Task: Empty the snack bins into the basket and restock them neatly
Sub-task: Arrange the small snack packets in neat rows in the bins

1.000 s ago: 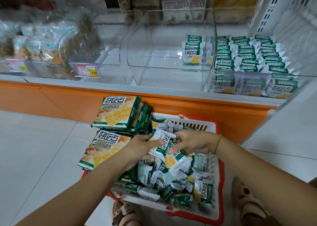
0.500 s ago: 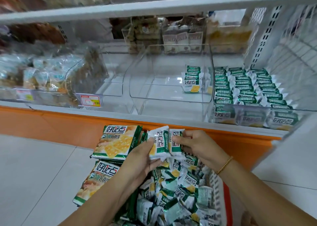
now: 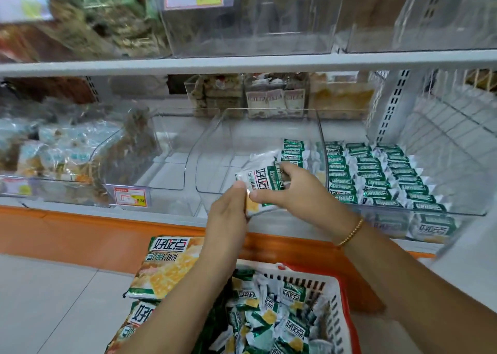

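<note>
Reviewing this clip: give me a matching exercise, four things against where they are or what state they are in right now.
Things
1. held snack packets
2. right clear bin
3. red-and-white basket
4. large cracker bags

Places or states
A. holds a loose heap of small packets
B. stacked at the basket's left edge
C. gripped between the left hand and the right hand, in front of the shelf
D. filled with neat rows of green packets

Pairs: 1-C, 2-D, 3-A, 4-B
</note>
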Demonstrator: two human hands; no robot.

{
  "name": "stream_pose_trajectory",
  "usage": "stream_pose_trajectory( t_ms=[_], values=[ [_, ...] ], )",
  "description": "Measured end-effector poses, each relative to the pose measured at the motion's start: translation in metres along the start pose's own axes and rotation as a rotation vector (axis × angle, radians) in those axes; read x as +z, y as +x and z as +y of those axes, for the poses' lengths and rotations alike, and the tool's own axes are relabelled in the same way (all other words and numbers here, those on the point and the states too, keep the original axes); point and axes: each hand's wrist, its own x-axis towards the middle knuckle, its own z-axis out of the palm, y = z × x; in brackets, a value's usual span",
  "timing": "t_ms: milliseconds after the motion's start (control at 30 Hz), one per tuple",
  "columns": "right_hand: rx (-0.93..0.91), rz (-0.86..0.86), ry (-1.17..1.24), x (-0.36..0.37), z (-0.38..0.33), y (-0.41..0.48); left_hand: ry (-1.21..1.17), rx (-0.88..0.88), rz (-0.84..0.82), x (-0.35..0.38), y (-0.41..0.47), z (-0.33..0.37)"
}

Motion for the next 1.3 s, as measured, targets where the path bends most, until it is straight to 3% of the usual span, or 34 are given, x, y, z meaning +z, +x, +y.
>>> stream_pose_trajectory(
  t_ms=[67, 233, 333, 533, 700, 900, 1100, 1167, 1300],
  values=[
    [0.03, -0.007, -0.136, -0.02, -0.005, 0.03, 0.17, 0.099, -0.032, 0.001, 0.01, 0.001],
    [0.101, -0.041, -0.688, -0.047, 0.013, 0.11, 1.025, 0.336, -0.181, -0.002, 0.027, -0.018],
    [0.131, -0.19, -1.045, -0.042, 0.018, 0.134, 1.125, 0.369, -0.241, -0.003, 0.03, -0.023],
    [0.209, -0.344, -1.328, -0.036, 0.02, 0.143, 1.099, 0.373, -0.241, -0.007, 0.035, -0.019],
    [0.278, -0.401, -1.413, -0.033, 0.029, 0.144, 1.096, 0.378, -0.241, -0.008, 0.034, -0.018],
    [0.265, -0.342, -1.477, -0.03, 0.027, 0.138, 1.075, 0.408, -0.243, -0.012, 0.025, -0.016],
    [-0.112, -0.089, -1.306, -0.03, -0.006, 0.094, 1.001, 0.497, -0.186, -0.025, 0.007, -0.018],
    [-0.211, -0.079, -1.22, -0.022, -0.012, 0.06, 1.038, 0.473, -0.238, -0.031, -0.003, -0.024],
    [-0.255, -0.236, -1.053, 0.004, 0.013, -0.005, 1.239, 0.286, -0.534, -0.043, -0.033, -0.058]
  ],
)
